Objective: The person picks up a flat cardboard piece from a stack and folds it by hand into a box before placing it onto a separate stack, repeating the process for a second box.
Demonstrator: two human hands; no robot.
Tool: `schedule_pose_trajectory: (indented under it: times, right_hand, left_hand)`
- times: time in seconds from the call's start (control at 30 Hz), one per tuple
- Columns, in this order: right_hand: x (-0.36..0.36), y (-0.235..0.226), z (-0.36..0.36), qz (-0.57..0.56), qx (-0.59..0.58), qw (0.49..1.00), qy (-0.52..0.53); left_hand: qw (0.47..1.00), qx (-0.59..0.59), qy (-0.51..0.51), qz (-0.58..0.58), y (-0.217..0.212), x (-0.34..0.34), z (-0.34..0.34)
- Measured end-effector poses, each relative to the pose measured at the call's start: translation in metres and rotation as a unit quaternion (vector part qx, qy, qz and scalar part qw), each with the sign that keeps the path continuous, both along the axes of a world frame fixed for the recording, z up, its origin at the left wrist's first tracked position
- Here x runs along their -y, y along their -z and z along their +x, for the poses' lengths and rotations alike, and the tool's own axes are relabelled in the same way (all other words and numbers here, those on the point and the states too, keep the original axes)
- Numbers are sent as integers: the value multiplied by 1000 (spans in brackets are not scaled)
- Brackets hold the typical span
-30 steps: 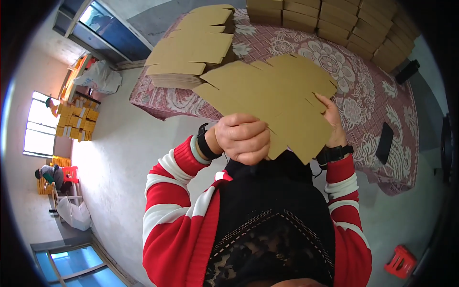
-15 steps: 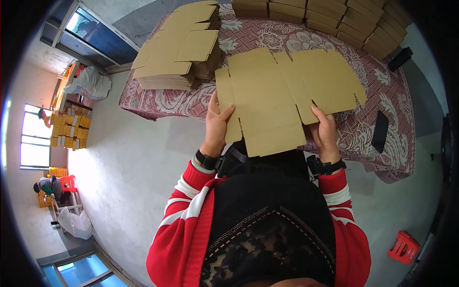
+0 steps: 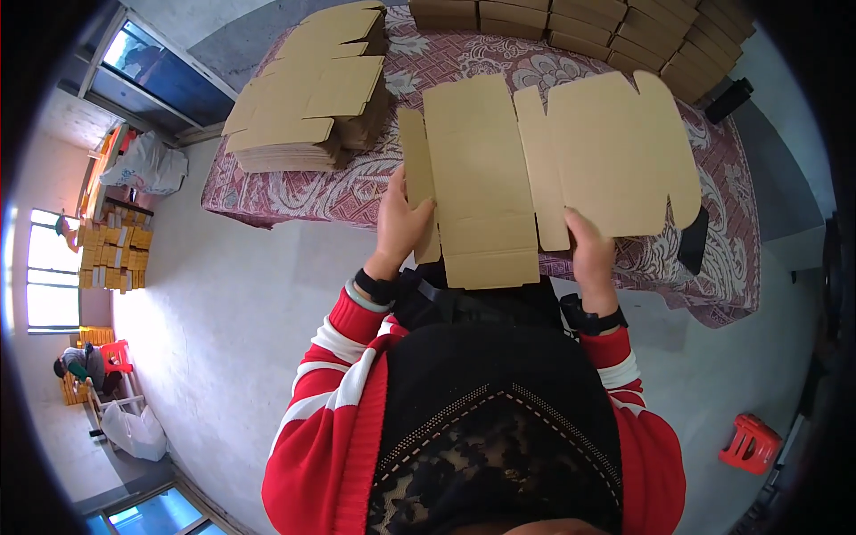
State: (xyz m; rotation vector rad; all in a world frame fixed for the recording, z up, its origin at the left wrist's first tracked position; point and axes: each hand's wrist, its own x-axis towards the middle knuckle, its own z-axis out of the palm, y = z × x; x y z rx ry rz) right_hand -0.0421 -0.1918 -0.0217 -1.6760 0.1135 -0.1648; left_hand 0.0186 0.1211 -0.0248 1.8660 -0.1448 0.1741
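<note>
Between my hands is an unfolded brown cardboard box blank [image 3: 481, 169], held above the near edge of the table. My left hand [image 3: 401, 223] grips its left side flap, the thumb on top and the fingers behind. At the lower right, my right hand [image 3: 589, 254] holds the blank by the edge near the slotted lid panel, thumb in front and the other fingers hidden beneath. The left flap tilts up along its crease, and the front strip is bent at its fold line. A stack of flat cardboard blanks [image 3: 308, 98] lies on the table to the left.
Folded brown boxes [image 3: 584, 27] are piled at the table's back right. A patterned red-and-white cloth [image 3: 294, 192] covers the table. A black phone-like slab [image 3: 693, 242] lies at the right, partly covered. A red stool [image 3: 750, 443] stands on the floor; another person [image 3: 85, 364] sits far left.
The blank's side flaps and front strip have bent along their creases, and its lid panel has turned upward. My right hand has shifted slightly left and down. The view has moved a little.
</note>
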Motion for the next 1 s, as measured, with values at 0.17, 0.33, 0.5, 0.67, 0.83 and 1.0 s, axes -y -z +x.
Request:
schedule_pose_trajectory:
  times: [0.17, 0.33, 0.5, 0.67, 0.83, 1.0]
  right_hand:
    - [-25, 21, -4, -200, 183, 962, 27]
    - [-9, 26, -6, -189, 119, 973, -59]
    - [20, 25, 4, 6, 97, 977, -191]
    - [83, 66, 19, -23, 146, 965, -216]
    - [112, 68, 25, -332, 169, 922, -102]
    - [101, 38, 20, -262, 310, 895, -184]
  left_hand:
    - [986, 20, -36, 163, -10, 14, -4]
    - [957, 43, 44, 283, -29, 11, 4]
    - [943, 86, 71, 313, -28, 9, 14]
    - [927, 17, 96, 363, -37, 9, 25]
    - [904, 16, 145, 402, -45, 0, 39]
    - [902, -47, 171, 394, -50, -2, 68]
